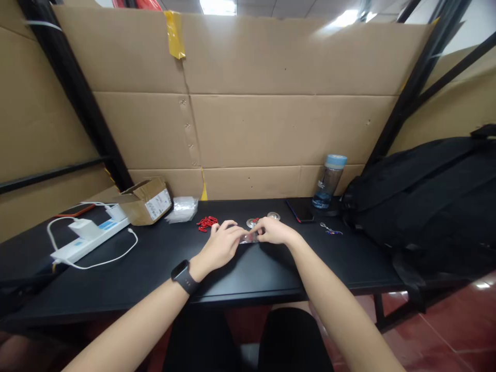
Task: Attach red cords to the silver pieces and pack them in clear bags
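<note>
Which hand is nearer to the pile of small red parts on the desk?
Left. The left hand lies just right of the red parts, a little toward the person. The right hand is farther right, beyond the small clear bag both hands pinch.

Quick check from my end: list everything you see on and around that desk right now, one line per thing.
desk: one, black, front centre
small clear bag: one, clear, between both hands
red pieces: a small pile, red, left of the hands
metal discs: two, silver, behind the hands
clear bags: one stack, clear, by the box
cardboard box: one, brown, back left
power strip: one, white, left
phone: one, dark, back right
water bottle: one, blue cap, back right
keyring: one, right
backpack: one, black, far right
left hand: watch on wrist, grip on bag
right hand: grip on bag
</note>
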The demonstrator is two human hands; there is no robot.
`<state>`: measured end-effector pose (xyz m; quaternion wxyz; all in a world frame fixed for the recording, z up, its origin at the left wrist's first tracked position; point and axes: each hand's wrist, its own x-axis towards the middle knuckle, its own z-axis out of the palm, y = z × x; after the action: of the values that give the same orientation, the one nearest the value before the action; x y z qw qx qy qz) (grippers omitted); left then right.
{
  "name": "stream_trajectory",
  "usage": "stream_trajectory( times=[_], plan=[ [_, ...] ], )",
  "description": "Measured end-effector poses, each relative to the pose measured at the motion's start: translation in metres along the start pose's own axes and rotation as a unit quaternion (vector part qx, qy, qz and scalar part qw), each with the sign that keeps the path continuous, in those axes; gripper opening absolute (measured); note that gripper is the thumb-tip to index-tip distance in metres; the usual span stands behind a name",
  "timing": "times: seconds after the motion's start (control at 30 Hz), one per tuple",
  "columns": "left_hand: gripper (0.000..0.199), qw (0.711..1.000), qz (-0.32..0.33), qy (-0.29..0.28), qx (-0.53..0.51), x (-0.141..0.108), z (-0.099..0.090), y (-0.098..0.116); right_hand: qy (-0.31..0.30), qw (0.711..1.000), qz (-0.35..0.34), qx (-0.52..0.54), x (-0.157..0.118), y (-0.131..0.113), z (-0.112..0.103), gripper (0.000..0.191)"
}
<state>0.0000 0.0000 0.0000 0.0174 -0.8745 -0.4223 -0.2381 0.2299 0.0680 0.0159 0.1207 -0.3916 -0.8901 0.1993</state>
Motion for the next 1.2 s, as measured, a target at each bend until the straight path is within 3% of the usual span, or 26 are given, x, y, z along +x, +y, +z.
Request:
stream_trajectory(
  times=[0.13, 0.33, 0.43, 0.57, 0.73, 0.87, 0.97, 1.07, 1.2],
  plan=[
    [0.036, 1.0, 0.008, -0.022, 0.013, -0.004, -0.002, 0.006, -0.034, 0.998, -0.046, -0.021, -0.004, -0.005, -0.002, 0.055],
    [0.025, 0.997, -0.04, -0.035, 0.054, 0.003, 0.006, 0.006, 0.012, 0.997, -0.079, -0.005, -0.003, -0.007, 0.002, 0.022],
    [0.024, 0.997, -0.04, -0.042, 0.052, 0.013, 0.003, -0.001, 0.034, 0.996, -0.086, 0.012, -0.002, -0.008, 0.001, 0.026],
    [0.027, 0.997, -0.045, -0.061, 0.015, 0.039, -0.013, -0.036, 0.112, 0.993, -0.024, 0.024, -0.005, -0.01, -0.005, 0.029],
    [0.033, 0.977, -0.191, -0.07, 0.058, 0.082, -0.03, -0.125, 0.156, 0.988, 0.012, 0.016, -0.009, -0.008, -0.009, 0.024],
    [0.035, 0.948, -0.257, -0.12, 0.142, 0.099, -0.025, -0.179, 0.157, 0.987, 0.016, 0.016, -0.01, -0.008, -0.008, 0.02],
    [0.035, 0.945, -0.259, -0.117, 0.163, 0.101, -0.016, -0.193, 0.157, 0.987, 0.015, 0.018, -0.011, -0.008, -0.008, 0.02],
    [0.032, 0.941, -0.244, -0.093, 0.213, 0.099, -0.009, -0.19, 0.161, 0.986, 0.018, 0.026, -0.012, -0.007, -0.011, 0.019],
    [0.031, 0.932, -0.227, -0.005, 0.282, 0.097, -0.007, -0.176, 0.178, 0.983, 0.036, 0.012, -0.013, -0.004, -0.013, 0.022]
  ],
)
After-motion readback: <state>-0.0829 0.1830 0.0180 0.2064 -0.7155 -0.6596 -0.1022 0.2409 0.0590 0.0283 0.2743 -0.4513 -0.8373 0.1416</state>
